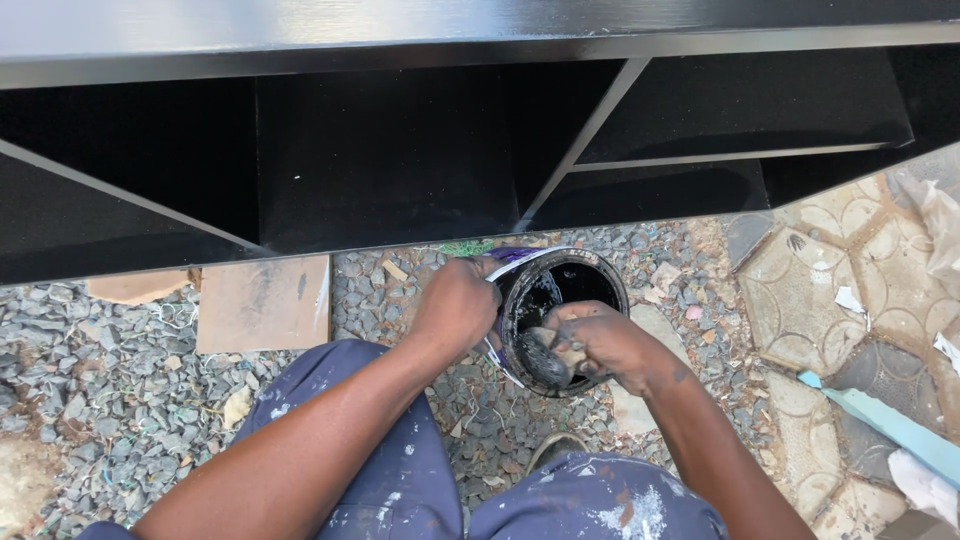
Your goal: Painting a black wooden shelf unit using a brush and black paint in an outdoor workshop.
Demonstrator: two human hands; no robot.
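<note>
Just right of the frame's centre, a paint can (pixel 560 310) sits tilted on the gravel ground (pixel 120 370), its open mouth turned toward the camera and its inside coated black. The left hand (pixel 458 305) is wrapped around the can's left wall and rim, gripping it firmly to keep it at that angle. The right hand (pixel 600 340), smeared with black, reaches over the lower rim and is closed on a dark, paint-soaked wad (pixel 548 362), perhaps a rag or sponge, though its exact kind is hard to tell. To load it well, the can should stay braced against the stones so that it cannot roll, and the tilt should be just enough to pool the paint where the wad can reach it without spilling over the lip. Pressing the wad against the inner wall would likely squeeze off excess, so that drips do not fall on the blue, paint-flecked trousers (pixel 400 470) at the bottom of the frame. Across the top stands a glossy black cabinet (pixel 380 160) with open compartments; a flat wooden board (pixel 265 303) lies at centre left under its edge, and patterned paving slabs (pixel 850 270) fill the right side.
</note>
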